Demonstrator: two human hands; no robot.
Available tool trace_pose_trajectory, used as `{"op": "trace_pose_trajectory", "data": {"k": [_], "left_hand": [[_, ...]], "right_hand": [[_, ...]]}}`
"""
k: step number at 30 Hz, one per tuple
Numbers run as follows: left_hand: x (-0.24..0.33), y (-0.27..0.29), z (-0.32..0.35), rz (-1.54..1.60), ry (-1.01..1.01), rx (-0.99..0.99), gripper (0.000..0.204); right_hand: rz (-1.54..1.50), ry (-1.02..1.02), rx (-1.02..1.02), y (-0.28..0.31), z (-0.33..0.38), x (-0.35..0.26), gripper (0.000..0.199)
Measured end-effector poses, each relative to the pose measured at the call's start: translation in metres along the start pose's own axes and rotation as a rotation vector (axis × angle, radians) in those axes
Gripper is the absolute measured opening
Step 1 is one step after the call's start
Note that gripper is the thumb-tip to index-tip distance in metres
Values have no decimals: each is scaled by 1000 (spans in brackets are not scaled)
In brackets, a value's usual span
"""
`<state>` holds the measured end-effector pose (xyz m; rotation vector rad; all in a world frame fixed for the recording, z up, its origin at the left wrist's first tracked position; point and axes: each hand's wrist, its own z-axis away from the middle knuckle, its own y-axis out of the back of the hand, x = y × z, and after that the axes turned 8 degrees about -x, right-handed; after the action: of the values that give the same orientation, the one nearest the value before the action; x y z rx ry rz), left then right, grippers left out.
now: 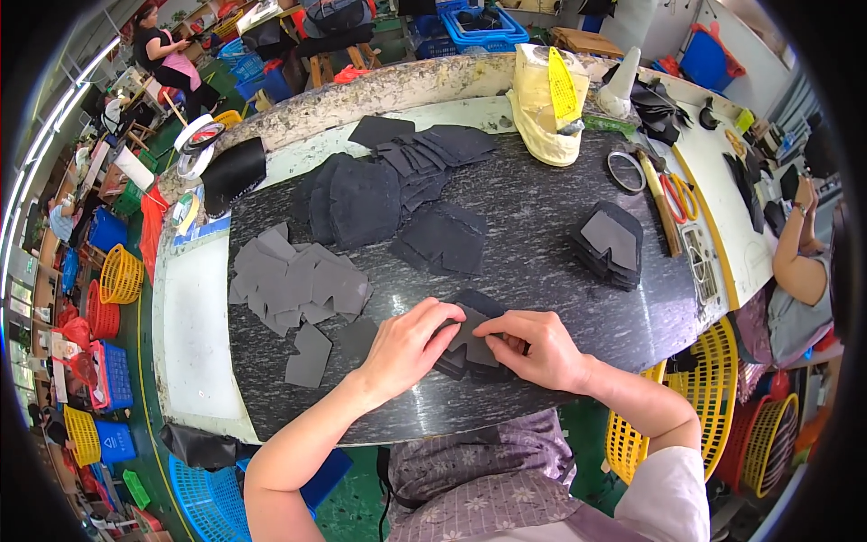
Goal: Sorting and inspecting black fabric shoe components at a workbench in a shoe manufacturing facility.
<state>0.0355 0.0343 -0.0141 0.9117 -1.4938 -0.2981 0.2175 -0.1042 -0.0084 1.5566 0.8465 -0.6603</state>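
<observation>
**Both hands on a small stack of dark cut pieces at the near table edge**

The left hand point(404, 348) lies palm-down on the dark speckled table point(542, 262), fingers curled over the left side of a small stack of dark pieces point(470, 348); the fingertips press on the top piece, and the hand is closed only loosely. The right hand point(533, 348) meets it from the right; thumb and forefinger pinch the edge of the top piece, the remaining fingers bent over the stack. The stack sits near the front edge of the table, directly between the two hands and touching both; how many pieces it holds cannot be told.

Left of the left hand, a loose spread of grey pieces point(293, 280) lies flat, with one single grey piece point(310, 355) apart from it toward the near edge. Farther back, a heap of black pieces point(388, 185) overlaps across the middle of the table; a neat stack of black pieces point(610, 244) stands well apart to the right. At the far edge stands a yellow bag point(546, 104); beside it, to the right, a roll of tape point(625, 172) and scissors with red handles point(675, 199). Another person's arm point(795, 253) shows at the right rim.
</observation>
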Motion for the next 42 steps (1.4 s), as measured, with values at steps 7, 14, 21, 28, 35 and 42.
{"op": "trace_pose_trajectory", "data": {"k": [7, 14, 21, 28, 35, 42], "left_hand": [[0, -3, 1, -74, -27, 30, 14], [2, -2, -1, -10, 20, 1, 12], [1, -2, -3, 17, 23, -6, 15], [10, -1, -4, -406, -198, 61, 29], [4, -8, 4, -267, -271, -37, 34], [7, -15, 9, -341, -249, -7, 34]], "right_hand": [[-60, -48, 20, 0, 2, -1, 16], [-154, -136, -14, 5, 3, -1, 15], [-18, -51, 22, 1, 2, 0, 16], [560, 290, -7, -12, 16, -15, 30], [375, 342, -106, -7, 25, -9, 27], [322, 449, -186, -8, 39, 4, 28]]}}
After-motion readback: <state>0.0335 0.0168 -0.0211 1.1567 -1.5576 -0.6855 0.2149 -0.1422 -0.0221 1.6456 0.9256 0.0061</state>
